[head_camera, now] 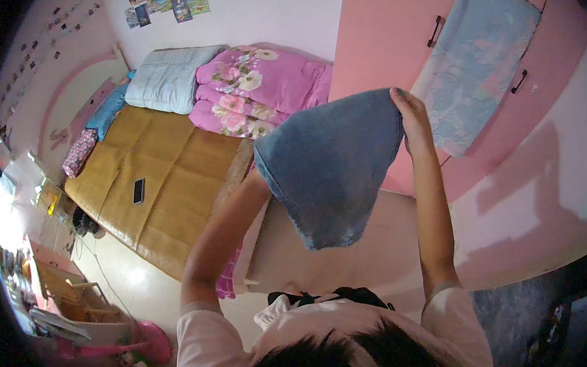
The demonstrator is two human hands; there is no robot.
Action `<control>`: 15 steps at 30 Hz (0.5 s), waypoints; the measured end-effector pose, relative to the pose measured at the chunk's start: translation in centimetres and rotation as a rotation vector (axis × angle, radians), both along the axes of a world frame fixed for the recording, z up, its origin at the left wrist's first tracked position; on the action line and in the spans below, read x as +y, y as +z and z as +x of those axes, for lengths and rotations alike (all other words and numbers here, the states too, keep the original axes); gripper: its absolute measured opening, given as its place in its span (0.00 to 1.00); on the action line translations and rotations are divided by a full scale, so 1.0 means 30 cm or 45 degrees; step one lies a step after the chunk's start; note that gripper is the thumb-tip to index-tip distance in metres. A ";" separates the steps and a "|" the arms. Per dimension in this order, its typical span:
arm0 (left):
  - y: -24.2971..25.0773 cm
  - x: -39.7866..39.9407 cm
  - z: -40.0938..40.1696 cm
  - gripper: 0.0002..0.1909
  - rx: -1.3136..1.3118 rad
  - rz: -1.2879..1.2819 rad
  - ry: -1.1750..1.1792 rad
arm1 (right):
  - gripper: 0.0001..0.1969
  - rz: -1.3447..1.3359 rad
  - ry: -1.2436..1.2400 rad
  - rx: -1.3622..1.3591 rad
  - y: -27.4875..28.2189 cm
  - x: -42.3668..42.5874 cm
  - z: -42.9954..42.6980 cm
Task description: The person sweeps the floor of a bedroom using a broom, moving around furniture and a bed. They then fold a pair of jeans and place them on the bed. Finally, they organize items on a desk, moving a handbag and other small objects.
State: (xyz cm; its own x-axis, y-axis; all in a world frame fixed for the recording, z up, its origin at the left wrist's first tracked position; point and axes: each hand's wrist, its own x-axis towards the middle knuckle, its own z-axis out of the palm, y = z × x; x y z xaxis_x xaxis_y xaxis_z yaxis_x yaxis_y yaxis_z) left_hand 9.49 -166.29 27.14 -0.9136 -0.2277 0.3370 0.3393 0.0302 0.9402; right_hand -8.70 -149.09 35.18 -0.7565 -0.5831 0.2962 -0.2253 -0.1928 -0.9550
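Note:
A blue denim garment (331, 165) hangs stretched out in front of me, its narrow end pointing down. At its upper right corner, my right hand (409, 115) is shut on the edge, thumb on top. My left hand is mostly hidden behind the garment's left side; only the wrist and forearm show, so its grip cannot be seen. Which kind of denim garment it is cannot be told.
A bed with a brown woven mat (168, 162) lies at left, bearing a phone (139, 191), a folded light-blue quilt (174, 81) and a pink floral quilt (285, 80). At right stands a pink wardrobe (380, 37) with a blue patterned cloth (480, 65) hanging on it.

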 end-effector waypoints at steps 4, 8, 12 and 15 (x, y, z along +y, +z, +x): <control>0.001 0.025 -0.058 0.22 0.000 -0.037 -0.015 | 0.25 0.288 0.045 0.053 -0.077 0.017 0.055; -0.016 0.002 -0.033 0.22 -0.030 -0.052 0.006 | 0.21 0.181 0.476 -0.362 -0.127 0.053 0.036; -0.052 -0.096 0.062 0.22 -0.085 -0.071 0.061 | 0.19 -0.009 0.595 -0.506 -0.182 0.033 0.017; -0.105 -0.159 0.103 0.22 -0.103 -0.023 0.078 | 0.17 -0.082 0.638 -0.508 -0.180 -0.003 0.038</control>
State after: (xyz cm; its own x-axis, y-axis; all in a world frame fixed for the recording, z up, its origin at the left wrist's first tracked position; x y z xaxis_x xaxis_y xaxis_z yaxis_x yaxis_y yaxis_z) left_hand 12.59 -171.07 23.99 -0.9226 -0.2785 0.2670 0.2589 0.0661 0.9636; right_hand -7.56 -149.17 29.78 -0.4563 -0.8848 0.0948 0.2772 -0.2426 -0.9297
